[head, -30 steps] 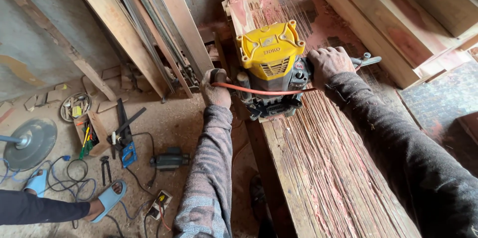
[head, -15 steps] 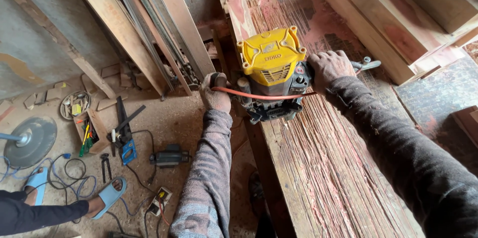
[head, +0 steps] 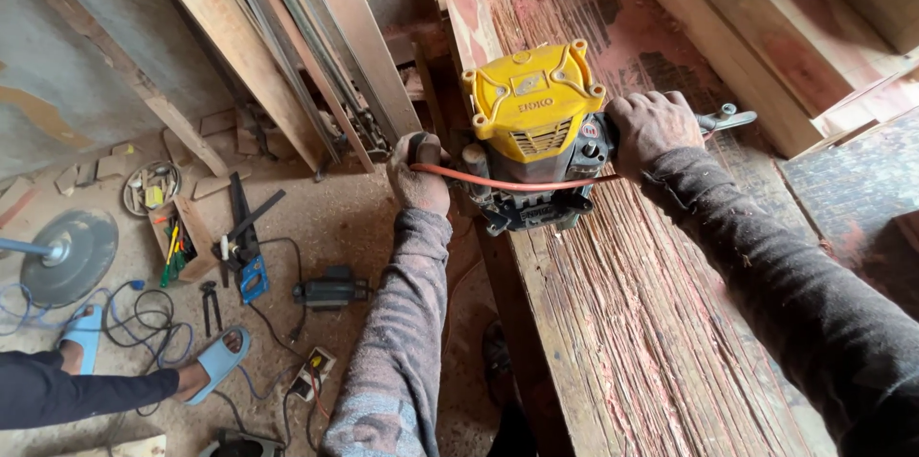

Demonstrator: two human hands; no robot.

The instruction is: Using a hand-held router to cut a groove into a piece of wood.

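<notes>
Sliding slightly further up the grooved plank (head: 622, 323) w/ yellow router (head: 536, 132), both hands clamped on its side grips – left hand (head: 418, 175) at plank edge, right hand (head: 651, 127) opposite, orange cord (head: 498, 181) crossing betw.

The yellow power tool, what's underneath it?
The yellow power tool sits on a long grooved wooden plank dusted with reddish sawdust. Its base and body cover the wood directly below, so any cutter there is hidden.

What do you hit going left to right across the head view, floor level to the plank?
Grey round disc → blue clamp tool → left hand → yellow power router → right hand → stacked timber.
</notes>
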